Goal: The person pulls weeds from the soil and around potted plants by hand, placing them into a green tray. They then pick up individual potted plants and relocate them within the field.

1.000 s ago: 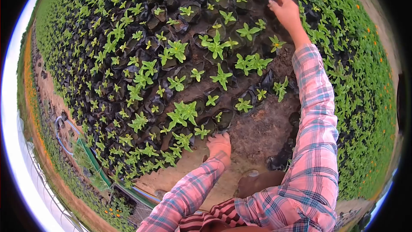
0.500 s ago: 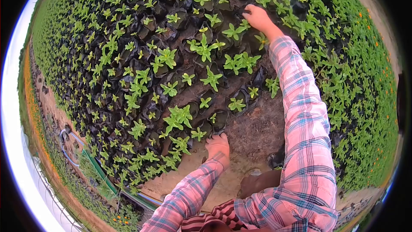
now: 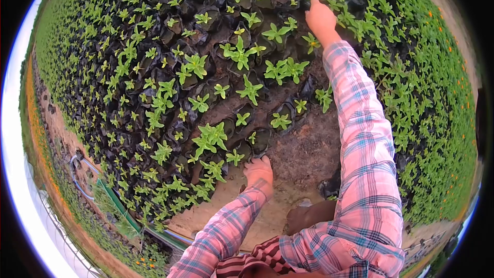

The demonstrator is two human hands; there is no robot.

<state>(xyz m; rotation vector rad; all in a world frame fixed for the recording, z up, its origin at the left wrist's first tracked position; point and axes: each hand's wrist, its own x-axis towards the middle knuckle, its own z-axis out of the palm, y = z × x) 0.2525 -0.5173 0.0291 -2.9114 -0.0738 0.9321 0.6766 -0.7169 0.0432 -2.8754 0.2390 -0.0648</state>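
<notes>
My right hand [image 3: 321,19] reaches far forward among the seedlings, near the top of the view. Its fingers point away and are bent together; whatever they hold, if anything, is hidden behind the hand. My left hand [image 3: 258,172] rests low at the near edge of the plants, against a black seedling bag [image 3: 261,141] with a small green plant. The tips of its fingers are partly hidden by the bag's edge. Between the hands stand several bagged plants, among them a leafy seedling [image 3: 250,90] and a pair of fuller ones [image 3: 286,70].
Many bagged seedlings [image 3: 154,104] spread to the left, and denser plants with orange flowers [image 3: 431,72] lie to the right. Brown soil [image 3: 304,149] shows beside my left hand. A blue hose [image 3: 75,175] and a green strip [image 3: 118,206] lie at lower left.
My right hand has moved slightly right and farther forward; the dark thing at its fingertips no longer shows. The plants and my left hand sit slightly more to the left in the view.
</notes>
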